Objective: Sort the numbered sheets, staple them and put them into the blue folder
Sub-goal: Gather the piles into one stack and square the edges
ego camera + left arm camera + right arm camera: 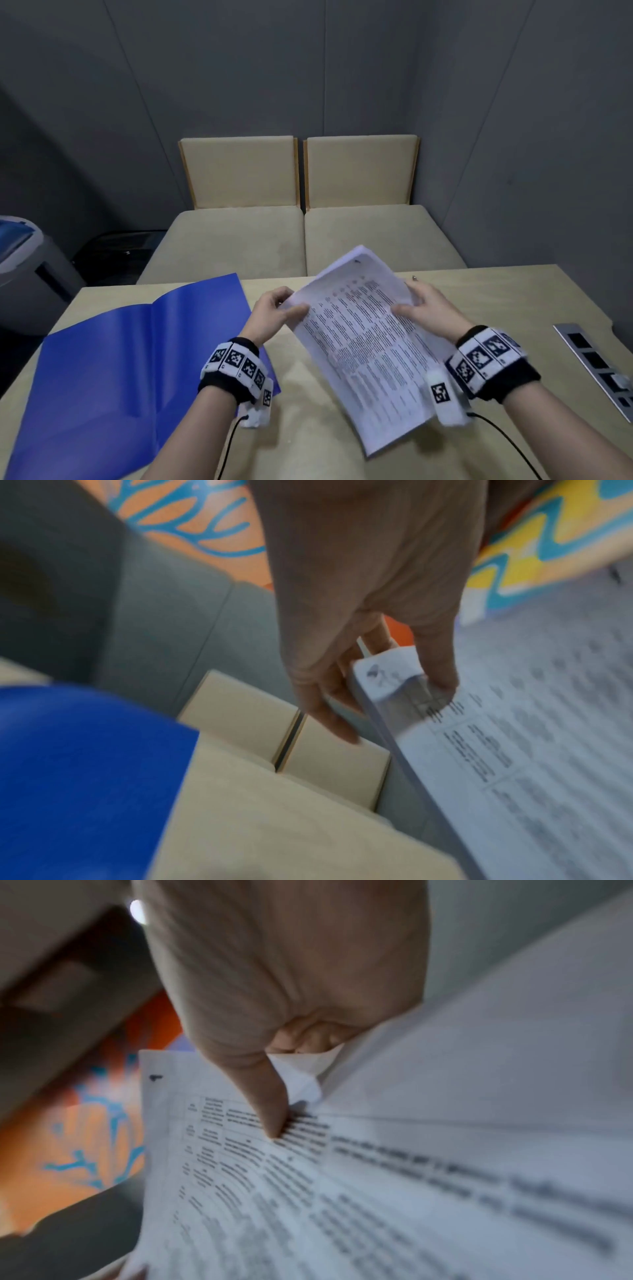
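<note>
A stack of printed white sheets [363, 339] is held tilted above the wooden table [308, 428]. My left hand [277, 310] pinches the stack's left corner, thumb on top and fingers beneath; the left wrist view shows that corner of the sheets [394, 674] between thumb and fingers of the left hand [369, 615]. My right hand [423, 306] grips the right edge, and in the right wrist view the thumb of the right hand [270, 1096] presses on the sheets [377, 1191]. The blue folder [130, 359] lies open on the table to the left. No stapler is visible.
A metal socket panel [596, 366] is set into the table at the right. Two beige seats [301, 236] stand beyond the far edge. A grey machine [24, 260] stands at far left. Cables run from both wrist bands over the near table.
</note>
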Available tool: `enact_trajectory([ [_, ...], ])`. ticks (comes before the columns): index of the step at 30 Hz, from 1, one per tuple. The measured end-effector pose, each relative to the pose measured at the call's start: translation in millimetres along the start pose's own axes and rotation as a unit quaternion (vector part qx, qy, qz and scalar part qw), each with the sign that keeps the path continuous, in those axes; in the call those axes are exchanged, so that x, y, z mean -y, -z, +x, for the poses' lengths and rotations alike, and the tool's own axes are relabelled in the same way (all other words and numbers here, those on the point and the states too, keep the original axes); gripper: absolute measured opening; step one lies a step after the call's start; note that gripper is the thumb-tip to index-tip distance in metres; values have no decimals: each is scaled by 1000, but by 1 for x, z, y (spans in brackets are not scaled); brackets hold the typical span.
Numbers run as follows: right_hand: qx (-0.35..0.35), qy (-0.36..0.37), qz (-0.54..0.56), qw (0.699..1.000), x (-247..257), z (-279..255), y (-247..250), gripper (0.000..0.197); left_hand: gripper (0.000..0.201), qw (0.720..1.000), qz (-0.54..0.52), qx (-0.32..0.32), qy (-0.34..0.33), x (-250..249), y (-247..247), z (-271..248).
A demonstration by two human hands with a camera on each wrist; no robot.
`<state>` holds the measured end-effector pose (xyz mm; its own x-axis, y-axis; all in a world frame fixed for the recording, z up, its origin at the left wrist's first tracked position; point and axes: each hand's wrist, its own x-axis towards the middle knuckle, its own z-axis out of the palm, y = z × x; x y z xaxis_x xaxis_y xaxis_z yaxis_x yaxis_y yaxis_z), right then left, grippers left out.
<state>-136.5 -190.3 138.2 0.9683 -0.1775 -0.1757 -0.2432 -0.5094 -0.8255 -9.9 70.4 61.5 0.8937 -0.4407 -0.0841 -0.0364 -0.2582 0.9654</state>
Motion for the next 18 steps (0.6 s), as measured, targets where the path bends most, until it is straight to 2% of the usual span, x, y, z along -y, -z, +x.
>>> enact_trajectory([
  [2,30,-72,122,989,-28,-3,0,32,31,992,-116,-7,51,-4,-8,-5],
  [4,40,-139,205,968,-57,-6,-10,36,39,968,-221,-22,117,8,-23,-7],
  [6,42,-188,238,952,-79,-13,-26,32,43,940,-287,-48,181,23,-40,-12],
  [8,45,-228,246,941,-98,-20,-43,23,36,915,-318,-53,242,41,-56,-16],
  [10,56,-263,251,930,-119,-24,-59,25,26,907,-303,-63,285,60,-69,-20],
  [11,57,-279,252,925,-131,-24,-67,29,31,907,-280,-71,305,70,-74,-22],
  [14,46,-320,251,912,-160,-19,-87,37,80,913,-215,-75,339,110,-90,-16],
  [15,47,-328,240,912,-166,-17,-92,37,80,920,-184,-78,337,114,-93,-16],
  [18,40,-347,205,914,-173,-11,-105,33,60,943,-89,-106,302,97,-95,-20],
])
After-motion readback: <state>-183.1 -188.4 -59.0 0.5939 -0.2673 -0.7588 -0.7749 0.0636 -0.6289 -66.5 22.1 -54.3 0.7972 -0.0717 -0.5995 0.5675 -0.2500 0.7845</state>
